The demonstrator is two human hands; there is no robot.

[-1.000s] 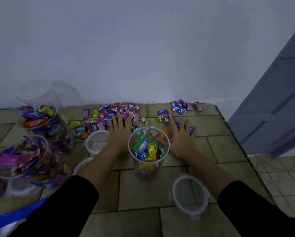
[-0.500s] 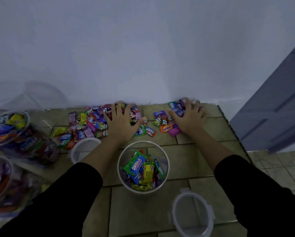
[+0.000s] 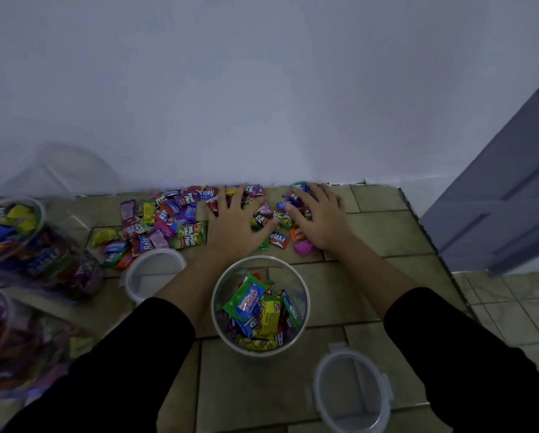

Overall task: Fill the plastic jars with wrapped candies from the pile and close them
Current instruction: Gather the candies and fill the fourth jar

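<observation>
A pile of wrapped candies (image 3: 168, 220) lies on the tiled floor along the white wall. My left hand (image 3: 235, 221) rests flat on the pile's middle, fingers spread. My right hand (image 3: 319, 218) lies flat on the candies at the pile's right end, fingers pointing left. Just in front of both hands stands an open clear plastic jar (image 3: 302, 292), partly filled with candies. Its lid (image 3: 351, 392) lies on the floor at the lower right. A second lid (image 3: 151, 273) sits left of my left forearm.
Two candy-filled jars (image 3: 40, 251) (image 3: 18, 335) stand at the left edge, with an empty clear jar (image 3: 43, 170) behind them by the wall. A grey door (image 3: 499, 195) stands at the right, past the edge of a floor step (image 3: 430, 242).
Both hands have slid from beside the jar forward onto the candy pile by the wall. The view tilted down, so the jar now shows from above.
</observation>
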